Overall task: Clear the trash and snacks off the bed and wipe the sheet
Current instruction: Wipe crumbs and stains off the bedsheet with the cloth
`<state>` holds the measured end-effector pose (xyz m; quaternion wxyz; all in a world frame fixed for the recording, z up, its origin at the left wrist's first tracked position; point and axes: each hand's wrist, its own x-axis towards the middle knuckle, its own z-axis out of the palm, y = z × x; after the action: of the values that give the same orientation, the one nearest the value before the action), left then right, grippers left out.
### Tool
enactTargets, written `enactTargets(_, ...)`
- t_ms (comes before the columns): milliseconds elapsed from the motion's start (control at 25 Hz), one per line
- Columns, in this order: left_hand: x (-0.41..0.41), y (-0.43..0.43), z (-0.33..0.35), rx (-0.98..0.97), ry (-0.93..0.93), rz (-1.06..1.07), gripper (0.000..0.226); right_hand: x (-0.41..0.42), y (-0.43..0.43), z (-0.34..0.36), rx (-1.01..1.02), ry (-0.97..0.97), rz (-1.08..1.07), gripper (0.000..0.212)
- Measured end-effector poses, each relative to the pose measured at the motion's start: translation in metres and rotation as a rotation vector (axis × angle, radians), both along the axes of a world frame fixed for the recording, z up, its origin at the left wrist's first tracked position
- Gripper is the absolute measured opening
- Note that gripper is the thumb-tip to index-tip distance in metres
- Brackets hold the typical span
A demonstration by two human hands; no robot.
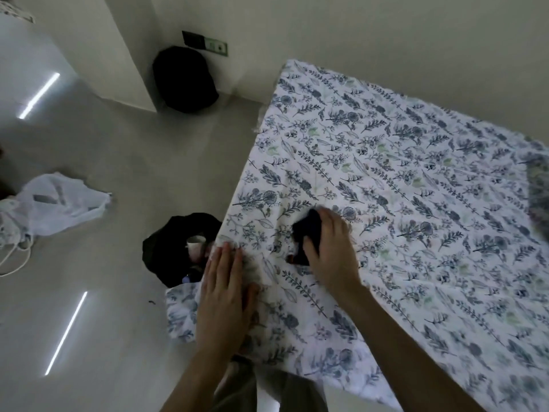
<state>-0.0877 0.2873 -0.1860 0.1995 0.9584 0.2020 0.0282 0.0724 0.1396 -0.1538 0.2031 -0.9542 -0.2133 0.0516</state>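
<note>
A white sheet [401,173] printed with blue and green leaves covers the bed. My right hand [329,248] presses a dark cloth [307,233] onto the sheet near the bed's left edge, fingers curled over it. My left hand [222,292] lies flat, fingers together, on the sheet at the bed's near left corner. Beside that corner on the floor stands a black trash bag [166,251], open, with a white paper cup [196,243] and other litter inside.
A white plastic bag [59,206] lies on the grey floor at the left, with a white cable [15,263] near it. A black round bag or bin [184,81] sits against the wall under a socket panel [205,43]. A wall runs behind the bed.
</note>
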Motion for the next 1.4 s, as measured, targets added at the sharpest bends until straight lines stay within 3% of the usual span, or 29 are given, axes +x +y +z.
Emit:
enactTargets(240,-0.016,0.031,-0.003,0.01,-0.033,-0.216,0.06,-0.024,0.006,0.009,-0.003,0.055,0.062,0.057)
enactTargets(440,-0.019,0.036,-0.007,-0.006,-0.042,-0.25,0.06,-0.049,-0.079,0.015,-0.124,0.063,-0.154,0.069)
enactTargets(640,-0.022,0.035,-0.008,-0.013,-0.064,-0.237,0.06,-0.066,-0.047,0.001,-0.136,0.039,-0.34,0.071)
enactTargets(960,-0.03,0.036,-0.01,-0.089,-0.184,-0.193,0.055,-0.063,0.107,-0.003,0.012,0.031,-0.16,0.072)
enactTargets(1120,-0.031,0.035,-0.009,-0.116,-0.238,-0.188,0.052,-0.054,0.156,-0.005,0.078,0.056,0.039,0.072)
enactTargets(1280,-0.03,0.036,-0.006,-0.12,-0.249,-0.186,0.048,-0.043,0.148,-0.001,0.069,0.043,0.177,0.065)
enactTargets(1400,-0.029,0.035,-0.008,-0.114,-0.235,-0.164,0.047,-0.04,0.092,0.003,0.072,0.064,0.142,0.063)
